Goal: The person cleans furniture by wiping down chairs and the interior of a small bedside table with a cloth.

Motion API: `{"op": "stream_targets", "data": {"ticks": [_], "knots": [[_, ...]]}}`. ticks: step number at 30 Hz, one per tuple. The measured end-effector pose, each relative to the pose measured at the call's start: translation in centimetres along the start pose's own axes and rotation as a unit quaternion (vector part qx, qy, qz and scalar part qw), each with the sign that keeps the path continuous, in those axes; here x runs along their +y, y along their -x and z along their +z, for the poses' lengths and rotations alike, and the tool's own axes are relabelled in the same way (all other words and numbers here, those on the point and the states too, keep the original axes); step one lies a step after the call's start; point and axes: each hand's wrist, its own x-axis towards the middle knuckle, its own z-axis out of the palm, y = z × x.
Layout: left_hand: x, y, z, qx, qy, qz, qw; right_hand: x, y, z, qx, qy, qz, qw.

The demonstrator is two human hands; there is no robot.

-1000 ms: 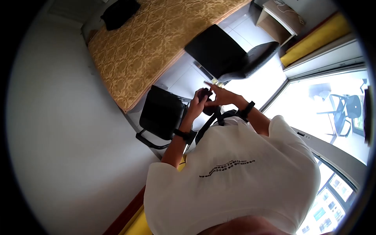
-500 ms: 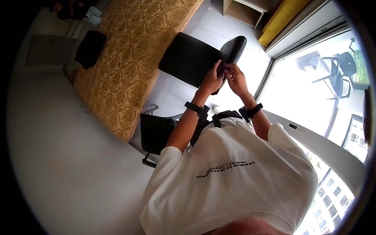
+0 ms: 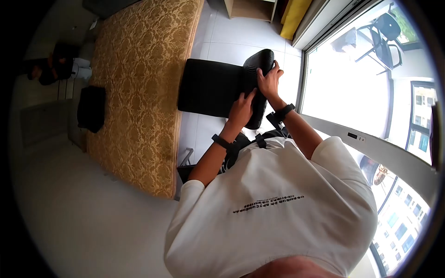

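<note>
My left hand (image 3: 239,112) nearest, over the black chair (image 3: 211,88), thumb and index parted, other fingers hidden; can't tell if that grip pinches anything. My right hand (image 3: 270,83) slightly farther, grip spread at the chair's backrest (image 3: 259,60). Chair seat points left, toward the gold-patterned mattress (image 3: 134,92). Far: wooden shelf (image 3: 252,9), yellow curtain (image 3: 295,16) right.
</note>
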Motion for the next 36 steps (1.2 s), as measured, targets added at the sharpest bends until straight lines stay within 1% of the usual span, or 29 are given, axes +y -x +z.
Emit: {"op": "stream_targets", "data": {"ticks": [1,2,4,6,7,8,10,11,12,13,14,16,17,18,19,20,21,22,23,24,26,27,28,29,30,32,33,35,36], "knots": [[-1.2,-1.5,0.6,0.059,-0.006,0.065,0.996,-0.3,0.1,0.0,0.002,0.014,0.023,1.000],[-2.6,-3.1,1.0,0.043,-0.005,0.086,0.995,-0.5,0.0,0.0,0.025,0.015,0.036,0.999],[-4.3,-6.5,2.2,0.077,0.050,0.133,0.987,-0.1,-0.1,-0.4,-0.002,0.010,0.030,1.000],[-5.7,-10.0,3.8,0.104,0.087,0.121,0.983,-0.1,0.0,0.3,0.031,0.027,0.008,0.999],[-5.2,-11.2,2.8,0.089,0.119,0.107,0.983,-0.4,0.0,0.2,0.035,0.041,0.007,0.998],[-5.1,-12.9,2.6,0.154,0.150,0.144,0.966,-0.7,0.1,0.2,0.028,0.057,0.001,0.998],[-4.1,-17.1,2.0,0.198,0.317,0.107,0.921,-1.1,0.0,0.1,0.026,0.059,-0.004,0.998],[-3.4,-18.8,1.7,0.185,0.370,0.094,0.905,-1.3,-0.1,0.2,0.025,0.068,0.007,0.997],[-2.4,-20.3,1.1,0.169,0.420,0.083,0.888,-0.6,-0.1,0.5,0.037,0.067,-0.025,0.997],[-1.6,-21.8,0.8,0.167,0.413,0.094,0.890,-0.9,-0.3,0.3,0.037,0.074,-0.028,0.996],[-1.5,-22.9,0.3,0.068,0.425,0.021,0.903,-1.2,-0.3,0.2,0.039,0.079,-0.026,0.996],[-2.2,-24.9,0.9,0.028,0.443,0.037,0.895,-1.0,-0.7,0.1,0.049,0.075,-0.042,0.995],[-2.6,-25.1,1.5,0.061,0.415,0.051,0.906,-1.2,-0.5,0.1,0.031,0.050,-0.024,0.998],[-3.6,-26.3,2.2,0.037,0.439,0.078,0.894,-1.4,-0.6,0.2,0.030,0.052,-0.002,0.998],[-3.4,-26.8,1.9,0.021,0.425,0.074,0.902,-1.2,-0.6,0.4,0.038,0.051,-0.007,0.998],[-3.1,-26.7,1.4,0.004,0.406,0.070,0.911,-0.9,-0.5,0.3,0.048,0.046,-0.010,0.998],[-2.8,-27.0,1.3,0.003,0.362,0.093,0.928,-1.0,-0.4,-0.4,0.060,0.038,-0.011,0.997],[-2.0,-26.8,0.7,-0.001,0.310,0.117,0.944,-1.2,-0.3,-0.8,0.040,0.024,0.010,0.999],[-1.5,-26.4,0.2,0.026,0.290,0.157,0.944,-1.7,-0.2,-0.3,0.025,0.002,0.037,0.999],[-0.7,-25.5,-0.2,0.071,0.263,0.151,0.950,-1.6,-0.1,-0.5,0.025,0.003,0.039,0.999],[0.7,-23.2,-1.2,0.059,0.259,0.159,0.951,-0.5,0.1,-0.2,0.045,-0.017,0.016,0.999],[0.7,-22.7,-0.7,0.026,0.235,0.182,0.955,-1.0,0.2,-0.9,0.034,-0.039,0.039,0.998],[0.0,-22.1,0.1,0.035,0.271,0.175,0.946,-0.6,0.8,-0.8,0.058,-0.062,0.058,0.995],[-0.7,-21.6,0.4,0.052,0.311,0.166,0.934,-0.3,0.9,-0.6,0.052,-0.065,0.042,0.996],[-1.3,-20.8,0.5,0.039,0.285,0.150,0.946,0.1,0.4,-0.9,0.046,-0.063,0.017,0.997],[-2.0,-19.6,0.9,0.042,0.296,0.127,0.946,-0.1,0.6,-1.3,0.056,-0.074,0.027,0.995],[-1.2,-18.6,0.9,0.038,0.289,0.137,0.947,0.0,0.7,-1.4,0.056,-0.078,0.036,0.995],[0.2,-17.5,0.3,0.001,0.439,0.041,0.898,0.1,0.8,-1.5,0.056,-0.090,0.036,0.994],[0.4,-17.5,-0.3,0.009,0.437,0.047,0.898,0.1,0.7,-1.4,0.056,-0.093,0.026,0.994]]}}
